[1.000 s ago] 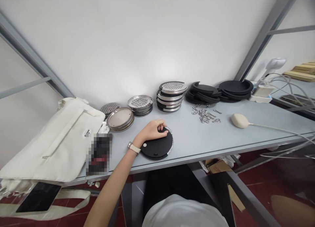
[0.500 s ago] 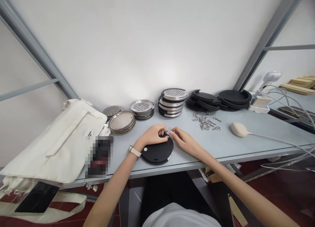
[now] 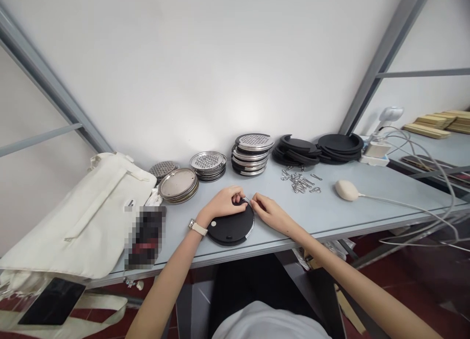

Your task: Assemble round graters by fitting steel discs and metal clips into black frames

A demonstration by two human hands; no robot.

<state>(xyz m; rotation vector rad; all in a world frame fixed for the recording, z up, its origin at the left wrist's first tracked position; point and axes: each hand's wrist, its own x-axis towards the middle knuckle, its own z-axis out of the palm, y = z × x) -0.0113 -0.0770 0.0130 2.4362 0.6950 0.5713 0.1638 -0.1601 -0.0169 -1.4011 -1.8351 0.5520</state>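
A round black disc (image 3: pixel 229 229) with a silvery rim along its right side lies near the table's front edge. My left hand (image 3: pixel 228 202), a watch at its wrist, rests over the disc's upper part with fingers curled on its far rim. At that same rim, my right hand (image 3: pixel 265 209) pinches a small metal clip (image 3: pixel 246 200), mostly hidden by the fingertips. Several loose metal clips (image 3: pixel 299 182) lie in a heap further back on the right.
Along the wall stand metal grater discs (image 3: pixel 208 160), plain metal discs (image 3: pixel 178 183), black-edged graters (image 3: pixel 254 142) and black round holders (image 3: pixel 340 145). To the left lie a white bag (image 3: pixel 88 221) and a blurred-out dark object (image 3: pixel 145 238). A cream corded device (image 3: pixel 346 190) sits right.
The view has shifted slightly. My right hand's fingers have drawn in more tightly at the disc's far rim, while my left hand stays on the disc.
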